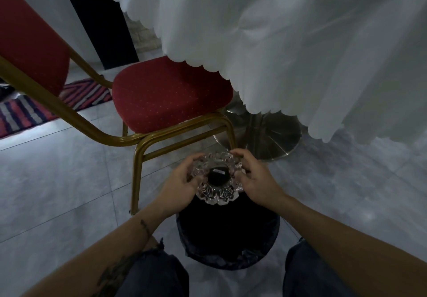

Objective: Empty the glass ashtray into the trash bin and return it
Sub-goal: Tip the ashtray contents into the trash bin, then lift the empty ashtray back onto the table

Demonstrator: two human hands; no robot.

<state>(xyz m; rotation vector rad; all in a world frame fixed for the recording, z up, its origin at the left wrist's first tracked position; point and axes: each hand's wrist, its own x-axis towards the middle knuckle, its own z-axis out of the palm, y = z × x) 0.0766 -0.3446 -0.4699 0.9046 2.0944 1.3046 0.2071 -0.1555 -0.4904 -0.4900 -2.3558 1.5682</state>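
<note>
A cut-glass ashtray [218,178] with a scalloped rim hangs just above the far edge of the trash bin [227,234], a round dark bin lined with a black bag, standing on the floor between my knees. My left hand [182,181] grips the ashtray's left side and my right hand [254,176] grips its right side. The ashtray's centre looks dark with a small pale scrap in it. What lies inside the bin is too dark to make out.
A red padded chair [171,95] with a gold metal frame stands just beyond and left of the bin. A table draped in a white scalloped cloth [288,42] fills the upper right, on a steel pedestal base [265,134]. A striped rug [46,107] lies far left on grey tiles.
</note>
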